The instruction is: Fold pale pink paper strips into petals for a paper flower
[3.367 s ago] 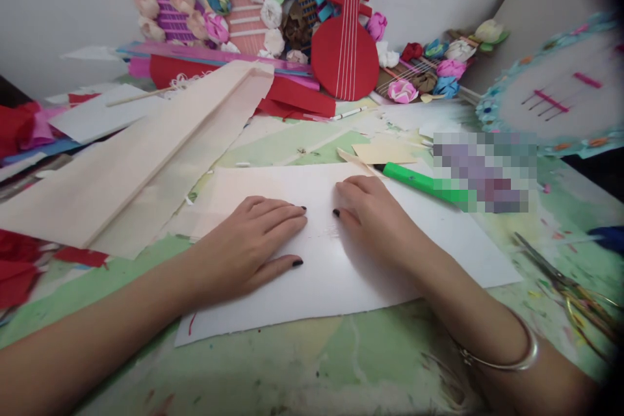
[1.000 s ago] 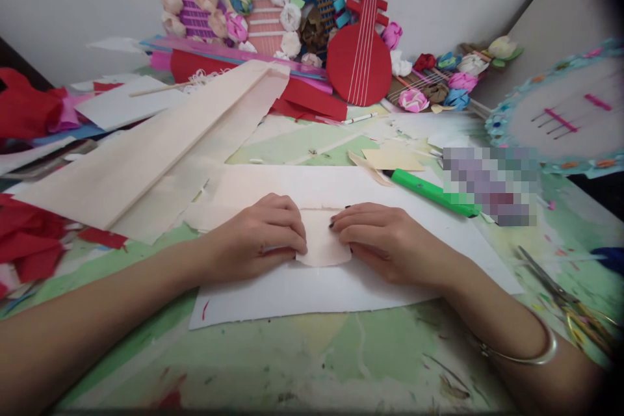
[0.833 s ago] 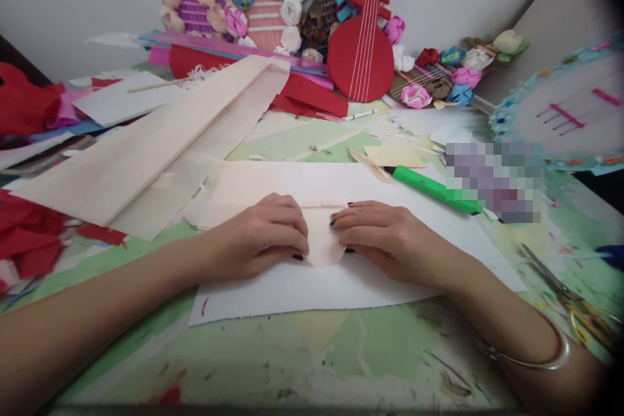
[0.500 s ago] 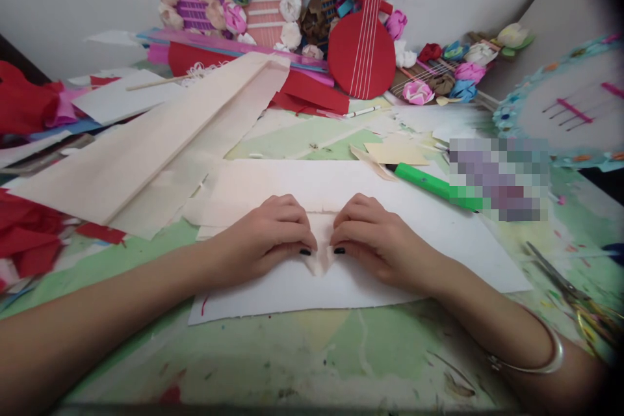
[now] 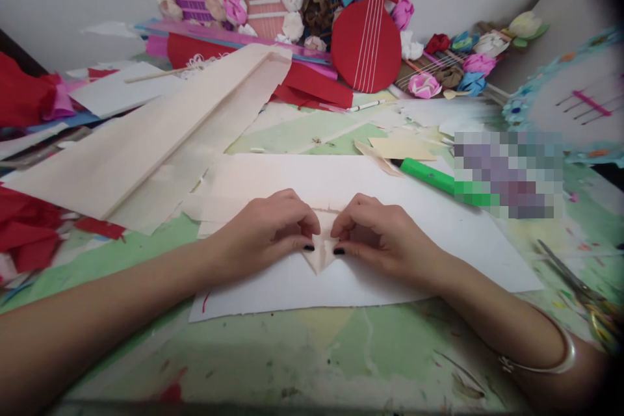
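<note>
Being pinched narrowly between thumb and fingers of left hand [image 5: 275,234] and right hand [image 5: 379,237], one per side: small cream piece [image 5: 319,261], frame centre, lower end folded to a point. White sheet [image 5: 273,294] is laid underneath. Green-handled tool [image 5: 424,173] is seen right of centre, partly pixelated; scissors [image 5: 587,291] at lower right edge; long folded paper [image 5: 131,149] is spread across upper left.

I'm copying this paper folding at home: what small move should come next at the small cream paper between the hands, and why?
Probably press the sloping edges of the small cream paper flat: its near end comes to a point over the white rectangular sheet, and the left hand and right hand have their thumbs at its sides.
</note>
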Motion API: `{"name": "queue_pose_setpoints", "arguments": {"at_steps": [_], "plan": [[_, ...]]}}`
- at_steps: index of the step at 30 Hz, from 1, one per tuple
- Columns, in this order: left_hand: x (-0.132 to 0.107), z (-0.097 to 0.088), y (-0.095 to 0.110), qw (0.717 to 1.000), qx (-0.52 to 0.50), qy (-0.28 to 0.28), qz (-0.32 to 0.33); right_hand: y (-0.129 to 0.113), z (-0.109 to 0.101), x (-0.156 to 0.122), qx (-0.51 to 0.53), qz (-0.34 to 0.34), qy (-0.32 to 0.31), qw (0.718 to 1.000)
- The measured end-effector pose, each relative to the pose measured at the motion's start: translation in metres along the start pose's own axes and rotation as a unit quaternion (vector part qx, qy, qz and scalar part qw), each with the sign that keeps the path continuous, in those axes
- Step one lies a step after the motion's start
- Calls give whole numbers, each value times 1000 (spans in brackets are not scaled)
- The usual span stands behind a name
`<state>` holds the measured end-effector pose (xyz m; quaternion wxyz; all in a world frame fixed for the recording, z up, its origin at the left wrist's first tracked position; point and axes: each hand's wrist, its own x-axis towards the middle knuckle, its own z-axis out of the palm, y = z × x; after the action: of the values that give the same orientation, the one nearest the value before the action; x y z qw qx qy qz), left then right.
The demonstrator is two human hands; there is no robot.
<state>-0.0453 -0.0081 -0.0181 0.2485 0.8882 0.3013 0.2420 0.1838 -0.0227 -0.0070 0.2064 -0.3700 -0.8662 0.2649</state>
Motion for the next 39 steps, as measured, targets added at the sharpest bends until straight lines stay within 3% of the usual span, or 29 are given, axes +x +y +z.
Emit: {"name": "queue_pose_setpoints", "arguments": {"at_steps": [12, 32, 39], "plan": [[2, 1, -1, 1000, 10, 7, 17, 4, 2, 2, 2, -70, -7, 998], [1, 3, -5, 999, -13, 12, 41, 4, 3, 2, 4, -79, -20, 997], [-3, -2, 1, 989, 72, -3, 129, 3, 1, 1, 9, -77, -28, 997]]}}
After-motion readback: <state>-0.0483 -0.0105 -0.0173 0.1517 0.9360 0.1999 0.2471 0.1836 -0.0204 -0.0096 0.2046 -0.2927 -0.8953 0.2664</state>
